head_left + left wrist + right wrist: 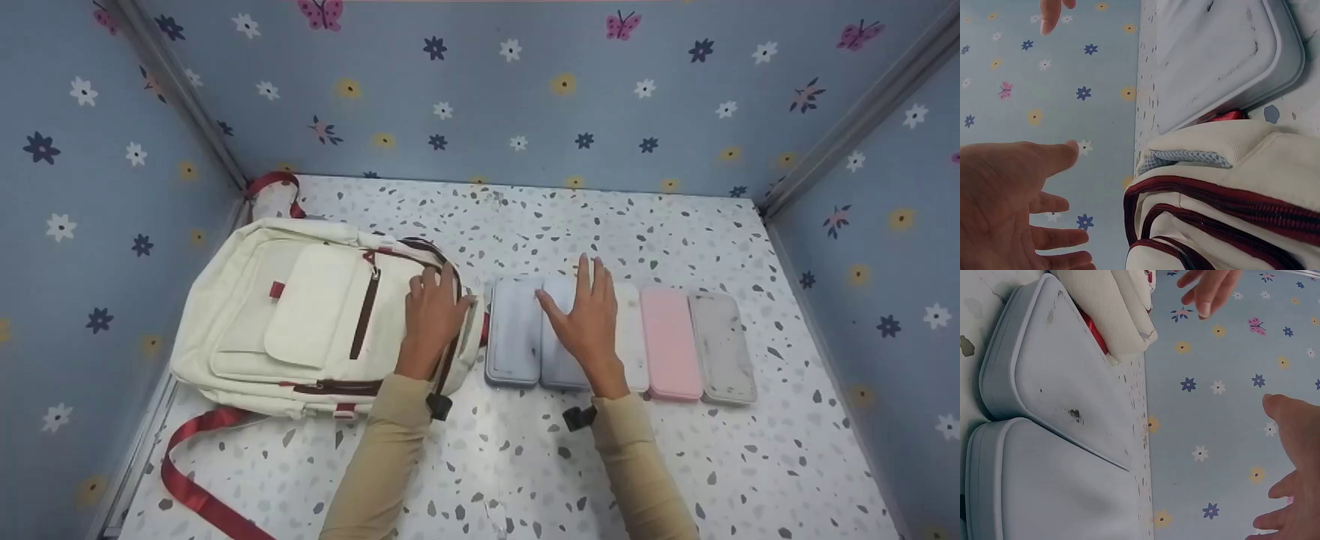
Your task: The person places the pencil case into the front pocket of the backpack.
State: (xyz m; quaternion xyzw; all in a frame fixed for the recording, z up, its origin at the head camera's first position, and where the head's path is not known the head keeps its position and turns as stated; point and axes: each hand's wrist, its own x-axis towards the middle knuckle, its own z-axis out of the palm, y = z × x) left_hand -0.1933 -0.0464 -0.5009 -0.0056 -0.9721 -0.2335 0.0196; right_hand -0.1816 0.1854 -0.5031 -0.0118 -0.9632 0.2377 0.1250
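Observation:
A cream backpack (pixel 315 307) with dark red zippers lies flat at the left. My left hand (pixel 435 319) hovers over its right end, fingers loosely spread; the left wrist view shows air between hand and bag. To the right, rounded box-like cases lie side by side: a light blue case (pixel 514 330), a second light blue case (pixel 561 364), a white case (pixel 634 337), a pink case (pixel 671 341) and a grey case (pixel 721 345). My right hand (pixel 589 322) is above the second blue and white cases, partly hiding them. Its fingers are extended and hold nothing.
Flower-patterned panels (pixel 480 90) enclose the speckled white tabletop (pixel 525 465) at the back and sides. A red strap (pixel 199 495) trails from the backpack toward the front left, and another red strap (pixel 274 180) loops at the back left corner.

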